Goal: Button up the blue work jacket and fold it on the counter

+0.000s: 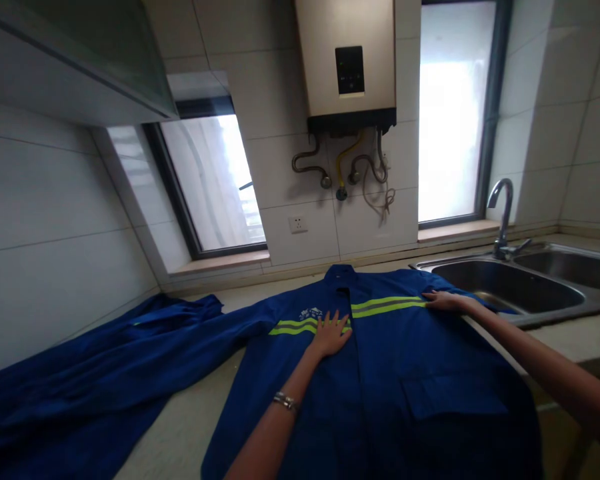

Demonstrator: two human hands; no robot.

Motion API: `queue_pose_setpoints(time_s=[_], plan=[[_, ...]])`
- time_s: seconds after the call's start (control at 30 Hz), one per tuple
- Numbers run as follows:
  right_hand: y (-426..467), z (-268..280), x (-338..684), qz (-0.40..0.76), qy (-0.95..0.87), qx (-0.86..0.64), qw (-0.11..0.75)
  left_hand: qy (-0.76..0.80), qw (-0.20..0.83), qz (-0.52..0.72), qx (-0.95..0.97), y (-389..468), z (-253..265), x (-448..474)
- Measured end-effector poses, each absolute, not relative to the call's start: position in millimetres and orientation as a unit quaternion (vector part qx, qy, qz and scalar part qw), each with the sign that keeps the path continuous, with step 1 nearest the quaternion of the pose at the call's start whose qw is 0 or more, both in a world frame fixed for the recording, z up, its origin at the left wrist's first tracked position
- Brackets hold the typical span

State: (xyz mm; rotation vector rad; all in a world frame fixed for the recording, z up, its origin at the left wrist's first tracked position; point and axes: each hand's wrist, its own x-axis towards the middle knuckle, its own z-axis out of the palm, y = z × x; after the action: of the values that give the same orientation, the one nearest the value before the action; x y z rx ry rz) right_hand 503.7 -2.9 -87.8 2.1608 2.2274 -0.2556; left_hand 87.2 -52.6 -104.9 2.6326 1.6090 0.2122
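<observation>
A blue work jacket (pixel 300 387) with yellow and grey reflective stripes lies front side up on the countertop (pixel 195 427), its collar toward the wall. My left hand (pixel 331 333) rests flat with spread fingers on the chest stripe beside the front placket, just below a white printed logo. At the jacket's right shoulder side, my right hand (pixel 443 301) lies on the end of the other stripe, fingers stretched out. One sleeve reaches left over another blue garment (pixel 80 380). The other sleeve runs toward the sink and is partly hidden behind my right hand.
A double steel sink (pixel 510 283) with a chrome faucet (pixel 503 213) is set into the counter at the right. On the back wall hang a water heater (pixel 350 60) with pipes and a socket (pixel 298 224). An overhead cabinet (pixel 80 60) juts in at upper left.
</observation>
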Motion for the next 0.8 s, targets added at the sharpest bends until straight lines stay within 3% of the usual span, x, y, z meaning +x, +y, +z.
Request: queue_pose_setpoints(time_s=[0.17, 0.33, 0.8], plan=[[-12.5, -91.8, 385.4, -0.002, 0.777, 0.623, -0.092, 0.53, 0.028, 0.079, 0.844, -55.4, -102.4, 90.4], [-27.1, -114.4, 279.2, -0.037, 0.844, 0.515, -0.144, 0.569, 0.055, 0.158, 0.805, -48.0, -101.3, 92.0], [-32.2, -125.4, 264.6, -0.054, 0.839, 0.522, -0.14, 0.628, -0.008, 0.213, 0.748, 50.8, -54.1, 125.8]])
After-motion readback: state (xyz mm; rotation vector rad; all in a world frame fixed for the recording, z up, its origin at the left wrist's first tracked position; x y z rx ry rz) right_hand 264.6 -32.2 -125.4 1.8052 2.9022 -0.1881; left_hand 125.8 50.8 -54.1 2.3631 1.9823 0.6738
